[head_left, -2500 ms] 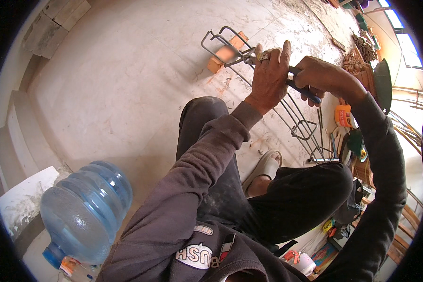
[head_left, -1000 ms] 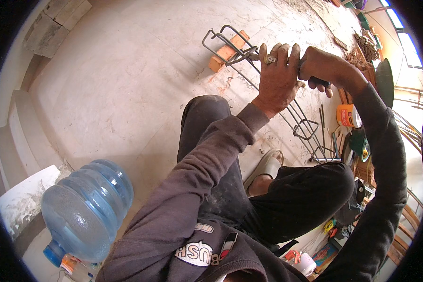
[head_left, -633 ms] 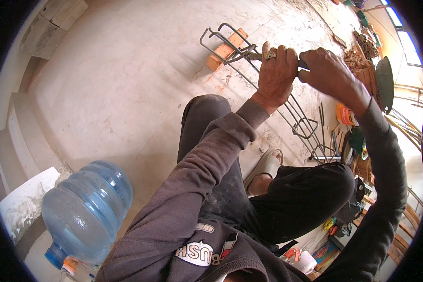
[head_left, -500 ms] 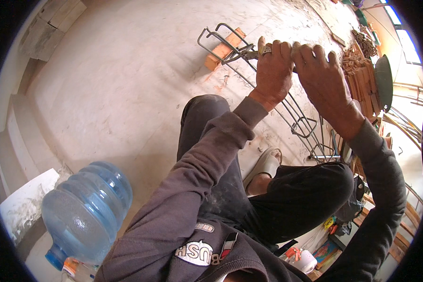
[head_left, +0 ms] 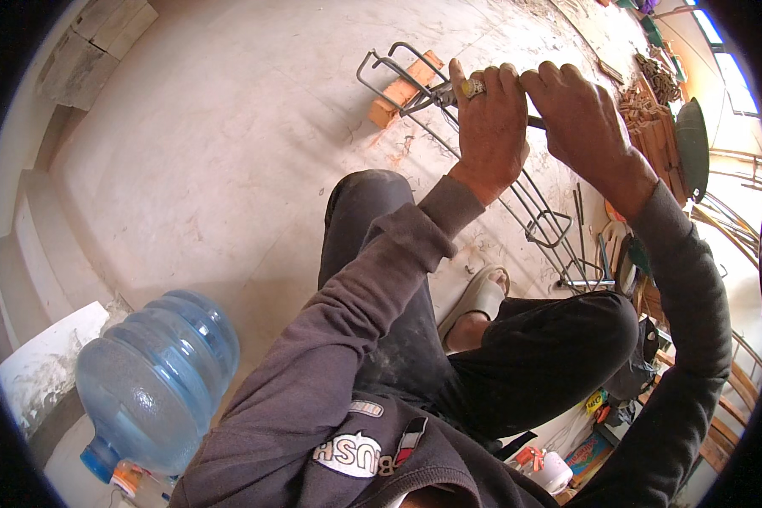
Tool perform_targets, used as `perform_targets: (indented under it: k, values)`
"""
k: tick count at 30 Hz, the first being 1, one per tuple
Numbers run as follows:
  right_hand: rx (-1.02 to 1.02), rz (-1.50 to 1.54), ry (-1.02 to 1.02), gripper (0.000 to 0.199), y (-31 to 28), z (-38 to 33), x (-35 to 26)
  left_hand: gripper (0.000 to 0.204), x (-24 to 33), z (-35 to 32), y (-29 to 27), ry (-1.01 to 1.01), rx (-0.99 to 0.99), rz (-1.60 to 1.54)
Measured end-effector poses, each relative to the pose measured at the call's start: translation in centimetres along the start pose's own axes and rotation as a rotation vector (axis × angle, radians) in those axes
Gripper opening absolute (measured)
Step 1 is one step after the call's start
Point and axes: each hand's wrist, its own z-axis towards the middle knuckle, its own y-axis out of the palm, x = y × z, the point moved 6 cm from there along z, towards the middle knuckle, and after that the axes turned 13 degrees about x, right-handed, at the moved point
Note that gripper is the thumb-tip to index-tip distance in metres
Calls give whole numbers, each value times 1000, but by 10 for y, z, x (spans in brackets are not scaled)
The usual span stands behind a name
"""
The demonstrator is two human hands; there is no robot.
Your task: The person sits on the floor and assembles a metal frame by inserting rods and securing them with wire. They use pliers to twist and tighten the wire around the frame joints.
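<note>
My right hand [head_left: 580,118] has come over and settled right beside my left hand [head_left: 489,123], where a couple of seconds ago it sat further back, gripping the tool from the side. Now both hands are curled tight, knuckles up, side by side on the upper bars of the rebar cage [head_left: 483,161]. The left is closed around the bars and what looks like a slim metal tool [head_left: 440,97] poking out toward the orange brick [head_left: 405,87]; the right is closed over the dark handle end just behind it, though my fingers hide exactly how it sits in my palm. The cage itself has barely shifted: its bent end rests on the brick, well out on the concrete floor [head_left: 229,169] ahead of my knees, and its length runs back past my right leg toward the loose bars and clutter along the right edge of the floor.

With both hands bunched at one joint, I judge I'm bearing down on a single tie or bend near the brick end, rather than repositioning along the cage. My sandal [head_left: 476,298] is planted under the bars, and the big blue water bottle [head_left: 157,377] stands by my left side, well apart from the work.
</note>
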Motion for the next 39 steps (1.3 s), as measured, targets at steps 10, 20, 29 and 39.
perform_targets:
  k: [10, 20, 29, 39]
  values:
    - [-501, 420, 520, 22, 28, -3, 31, 72, 28, -11, -15, 127, 11, 65]
    - [-970, 1384, 999, 45, 44, -59, 17, 58, 5, -25, 20, 186, 94, -150]
    - [-67, -188, 39, 38, -3, -29, -21, 47, -4, -16, 16, 129, 86, -146]
    - [-807, 1176, 697, 31, 42, -60, 15, 63, 6, -22, 4, 98, 6, -38]
